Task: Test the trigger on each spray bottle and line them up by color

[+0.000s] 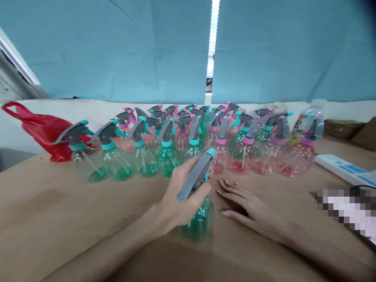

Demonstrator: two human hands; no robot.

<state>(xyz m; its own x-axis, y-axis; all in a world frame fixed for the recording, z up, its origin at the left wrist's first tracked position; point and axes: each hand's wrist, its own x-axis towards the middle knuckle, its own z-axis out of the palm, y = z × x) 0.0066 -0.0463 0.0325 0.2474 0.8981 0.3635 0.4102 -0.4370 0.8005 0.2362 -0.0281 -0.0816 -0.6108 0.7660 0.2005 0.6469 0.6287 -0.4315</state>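
Note:
My left hand (183, 196) is wrapped round the neck of a green spray bottle (199, 223) with a grey and teal spray head, near the middle of the wooden table. The bottle is roughly upright, and part of its neck is hidden by my fingers. To the right of it, my right hand (249, 205) lies on the tabletop with its fingers spread, holding nothing. Beyond my hands stand several spray bottles in rows, green ones (147, 162) at the left front and pink ones (241, 158) at the right front.
A red plastic bag (49, 131) lies at the far left. At the right are a labelled drink bottle (302, 121), a white power strip (343, 168) and a blurred-out object (349, 215). A blue curtain (117, 51) hangs behind the table (88, 219).

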